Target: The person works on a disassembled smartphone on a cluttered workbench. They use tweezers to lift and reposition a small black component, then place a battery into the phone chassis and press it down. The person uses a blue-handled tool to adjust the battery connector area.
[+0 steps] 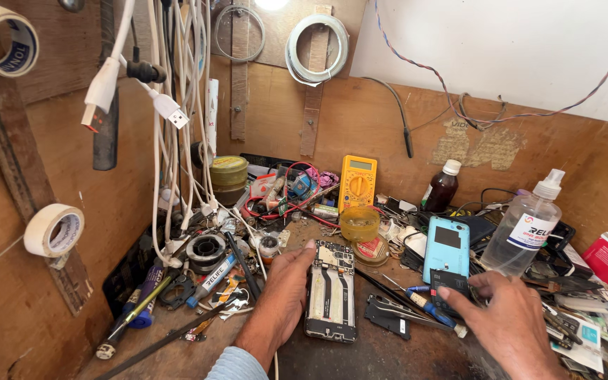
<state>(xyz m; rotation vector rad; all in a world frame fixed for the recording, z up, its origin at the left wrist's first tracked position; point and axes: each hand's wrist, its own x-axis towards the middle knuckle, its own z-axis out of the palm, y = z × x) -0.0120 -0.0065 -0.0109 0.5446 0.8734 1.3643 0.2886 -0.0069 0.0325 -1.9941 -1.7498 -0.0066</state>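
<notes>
An opened phone (331, 291) lies face down on the brown bench with its back off, circuit board and flex cables showing. My left hand (281, 295) rests along its left edge, fingers curled at the top corner, steadying it. My right hand (507, 318) reaches to the right, its fingers closed around a small dark part (450, 284) just below a light blue phone back cover (447, 248). A blue-handled tool (432, 309) and tweezers (401, 311) lie between the two hands.
A yellow multimeter (358, 181), a yellow jar (359, 223), a brown bottle (442, 187) and a clear spray bottle (529, 226) stand behind. White cables (170, 105) hang at left. Tape rolls (53, 230) hang on the wooden wall. Screwdrivers (138, 309) and clutter cover the bench.
</notes>
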